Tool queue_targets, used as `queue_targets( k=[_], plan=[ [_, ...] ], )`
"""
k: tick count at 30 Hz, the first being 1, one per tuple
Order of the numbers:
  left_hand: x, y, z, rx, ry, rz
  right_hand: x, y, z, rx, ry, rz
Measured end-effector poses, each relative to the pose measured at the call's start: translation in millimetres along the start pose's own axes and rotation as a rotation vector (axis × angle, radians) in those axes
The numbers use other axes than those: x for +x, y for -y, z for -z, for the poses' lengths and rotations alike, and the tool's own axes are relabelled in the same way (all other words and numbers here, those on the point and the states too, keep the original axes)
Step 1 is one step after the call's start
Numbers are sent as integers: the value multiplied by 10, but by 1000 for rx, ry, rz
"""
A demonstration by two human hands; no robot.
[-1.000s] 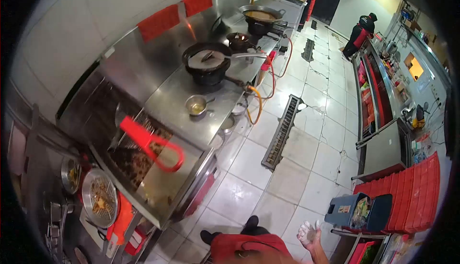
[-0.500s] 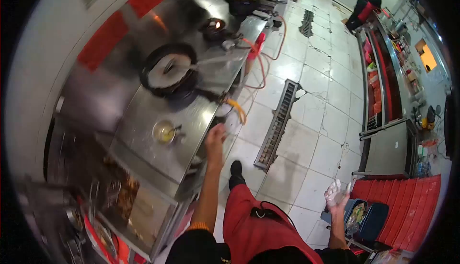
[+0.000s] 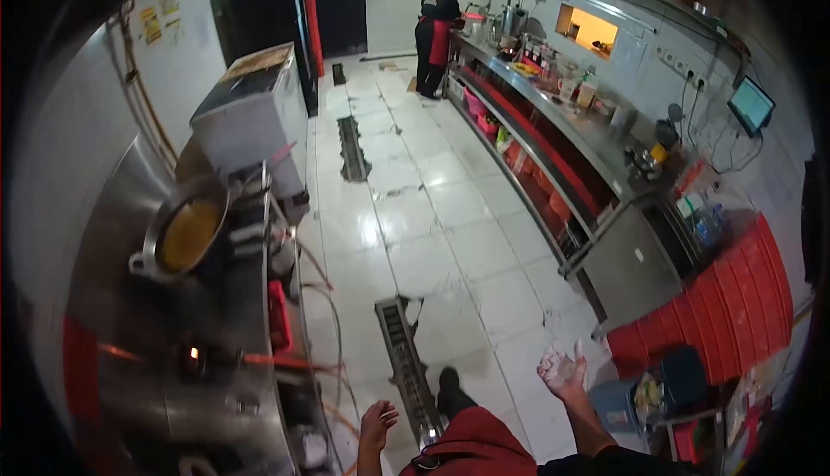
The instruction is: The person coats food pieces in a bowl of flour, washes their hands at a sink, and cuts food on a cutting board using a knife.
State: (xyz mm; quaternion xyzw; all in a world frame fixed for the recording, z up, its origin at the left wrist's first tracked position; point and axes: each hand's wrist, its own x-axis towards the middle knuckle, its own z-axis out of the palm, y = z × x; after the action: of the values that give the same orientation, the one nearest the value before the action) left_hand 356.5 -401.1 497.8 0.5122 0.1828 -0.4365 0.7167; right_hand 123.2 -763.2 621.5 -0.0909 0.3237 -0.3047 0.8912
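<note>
Low at the centre, my left hand (image 3: 379, 425) hangs over the tiled floor, fingers loosely bent, with nothing seen in it. It is nearest the hoses beside the cooking counter. My right hand (image 3: 564, 374) is held out palm up near the stacked red crates (image 3: 709, 299); white powder coats its fingers and palm, and the fingers are apart. On the left, a large wok (image 3: 188, 230) of brownish-yellow liquid sits on the steel counter (image 3: 229, 407). A small flame (image 3: 194, 354) burns on a burner closer to me.
A floor drain grate (image 3: 401, 346) with broken edges runs along the tiles (image 3: 432, 242). A co-worker (image 3: 437, 35) stands at the far end of the right-hand steel counter (image 3: 596, 143). A white chest freezer (image 3: 251, 117) stands at left. A blue-grey bin (image 3: 618, 402) is beside my right hand.
My view has swung left and up, away from the frying pan, toward the aisle. My left hand has moved off the counter's edge. The right hand stays raised and powdered.
</note>
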Motion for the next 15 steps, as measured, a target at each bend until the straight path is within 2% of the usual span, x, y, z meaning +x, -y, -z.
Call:
queue_targets(
  k=[2, 4, 6, 8, 9, 12, 15],
  plan=[
    [599, -338, -211, -41, -102, -78, 900, 221, -553, -3, 10, -24],
    [1115, -695, -310, -182, -243, -67, 1770, 330, -1081, -61, 17, -55],
    [1442, -1146, -445, -254, -298, -60, 2553, 338, -1897, -45, 83, -64],
    [2008, -1516, -409, -179, -277, -60, 3368, 337, -2611, -31, 216, -130],
    [2190, -1652, -528, 22, -276, -150, 3776, 320, -2959, -10, 258, -150],
    [3060, -2417, -902, -191, -469, -171, 4911, 297, -3874, 1, 285, -141],
    [4321, -3280, -1360, -209, -411, -167, 5900, 450, -4494, 43, 356, -106]
  ],
)
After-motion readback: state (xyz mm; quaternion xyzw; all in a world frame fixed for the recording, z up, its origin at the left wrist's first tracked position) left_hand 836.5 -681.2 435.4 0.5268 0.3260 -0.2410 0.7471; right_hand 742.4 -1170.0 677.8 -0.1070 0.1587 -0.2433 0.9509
